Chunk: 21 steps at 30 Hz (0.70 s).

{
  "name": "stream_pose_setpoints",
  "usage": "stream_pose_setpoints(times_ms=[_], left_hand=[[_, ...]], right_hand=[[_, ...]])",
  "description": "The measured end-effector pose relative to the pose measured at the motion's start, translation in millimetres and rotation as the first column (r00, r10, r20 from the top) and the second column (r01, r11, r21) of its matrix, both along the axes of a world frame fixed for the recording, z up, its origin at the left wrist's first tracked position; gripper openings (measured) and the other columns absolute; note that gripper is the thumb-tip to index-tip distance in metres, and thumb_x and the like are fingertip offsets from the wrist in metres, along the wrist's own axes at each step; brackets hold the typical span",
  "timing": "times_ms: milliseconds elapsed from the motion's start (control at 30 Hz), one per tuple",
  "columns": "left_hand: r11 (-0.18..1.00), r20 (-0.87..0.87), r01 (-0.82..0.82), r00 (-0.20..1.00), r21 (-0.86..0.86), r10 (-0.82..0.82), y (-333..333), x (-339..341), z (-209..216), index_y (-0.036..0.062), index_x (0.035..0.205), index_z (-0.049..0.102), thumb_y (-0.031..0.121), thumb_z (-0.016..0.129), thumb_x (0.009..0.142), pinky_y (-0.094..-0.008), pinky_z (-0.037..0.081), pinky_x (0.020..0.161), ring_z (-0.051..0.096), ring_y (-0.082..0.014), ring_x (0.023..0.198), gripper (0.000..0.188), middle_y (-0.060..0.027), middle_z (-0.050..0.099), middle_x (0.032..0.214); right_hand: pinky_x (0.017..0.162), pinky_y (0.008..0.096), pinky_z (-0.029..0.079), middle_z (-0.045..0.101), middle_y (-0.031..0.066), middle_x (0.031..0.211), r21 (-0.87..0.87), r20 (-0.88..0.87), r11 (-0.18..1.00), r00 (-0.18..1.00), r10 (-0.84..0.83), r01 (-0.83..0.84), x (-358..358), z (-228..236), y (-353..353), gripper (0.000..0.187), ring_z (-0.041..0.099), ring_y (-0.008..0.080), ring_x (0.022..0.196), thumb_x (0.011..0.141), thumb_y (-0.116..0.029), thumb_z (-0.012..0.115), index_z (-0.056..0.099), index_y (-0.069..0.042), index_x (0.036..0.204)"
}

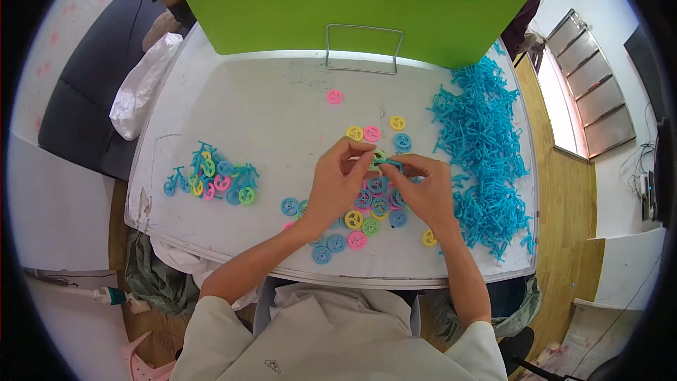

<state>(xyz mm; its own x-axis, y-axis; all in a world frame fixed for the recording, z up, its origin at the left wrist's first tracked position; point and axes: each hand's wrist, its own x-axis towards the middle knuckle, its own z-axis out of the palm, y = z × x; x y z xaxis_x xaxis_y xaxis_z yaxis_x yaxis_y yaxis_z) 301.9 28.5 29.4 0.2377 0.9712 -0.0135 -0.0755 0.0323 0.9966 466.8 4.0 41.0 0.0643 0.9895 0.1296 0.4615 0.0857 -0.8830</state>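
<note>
My left hand (336, 178) pinches a light green plastic wheel (378, 158) above the middle of the table. Opposite it, my right hand (427, 188) is closed on a small blue plastic stick (392, 164), whose end meets the wheel; whether it sits inside the hub I cannot tell. Beneath and between my hands lie several loose wheels in blue, pink, yellow and green, such as a yellow wheel (353, 219) and a pink wheel (357, 240). My forearms hide part of that spread.
A long heap of blue sticks (486, 162) covers the table's right side. On the left is a pile of wheels joined to blue sticks (222, 185). A green panel (352, 0) and a wire stand (364, 70) bound the back of the white table (240, 92).
</note>
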Motion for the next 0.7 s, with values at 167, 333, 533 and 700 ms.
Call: stream_pose_setpoints(times_ms=[167,333,533,700], left_hand=[[0.982,0.258,0.073,0.966,-0.174,-0.026,13,-14,-2,-0.0032,0.111,0.054,0.010,0.055,0.096,-0.0276,0.056,0.083,0.065,-0.0185,0.093,0.020,-0.0126,0.063,0.101],[0.914,0.376,0.148,0.926,-0.379,0.006,22,-23,7,-0.0034,0.113,0.054,0.012,0.056,0.096,-0.0258,0.057,0.082,0.066,-0.0171,0.090,0.023,-0.0113,0.063,0.103],[0.873,0.381,0.270,0.918,-0.405,-0.107,14,-15,12,-0.0001,0.115,0.054,0.014,0.055,0.097,-0.0219,0.056,0.078,0.065,-0.0125,0.090,0.023,-0.0063,0.063,0.100],[0.912,0.198,0.279,0.954,-0.301,-0.227,7,-9,12,0.0047,0.115,0.056,0.019,0.058,0.096,-0.0257,0.053,0.075,0.063,-0.0114,0.092,0.024,-0.0021,0.063,0.100]], right_hand=[[0.068,0.0246,0.051,0.068,0.0058,0.081,-0.068,-0.194,0.972,0.959,0.207,-0.224,4,5,-2,0.035,0.064,0.0101,0.071,0.086,-0.002,0.064,0.062,-0.002,0.121],[0.079,0.0281,0.050,0.064,0.0074,0.095,0.025,-0.302,0.943,0.897,0.324,-0.332,12,17,-1,0.051,0.064,0.0130,0.088,0.085,0.003,0.059,0.052,-0.009,0.134],[0.081,0.0274,0.049,0.061,0.0036,0.095,0.077,-0.104,0.974,0.969,0.222,-0.215,10,15,2,0.050,0.059,0.0130,0.087,0.080,0.000,0.067,0.058,-0.010,0.127],[0.075,0.0259,0.049,0.058,0.0026,0.089,0.127,-0.149,0.981,0.975,0.167,-0.149,6,6,2,0.045,0.054,0.0119,0.078,0.073,-0.002,0.075,0.065,-0.009,0.116]])
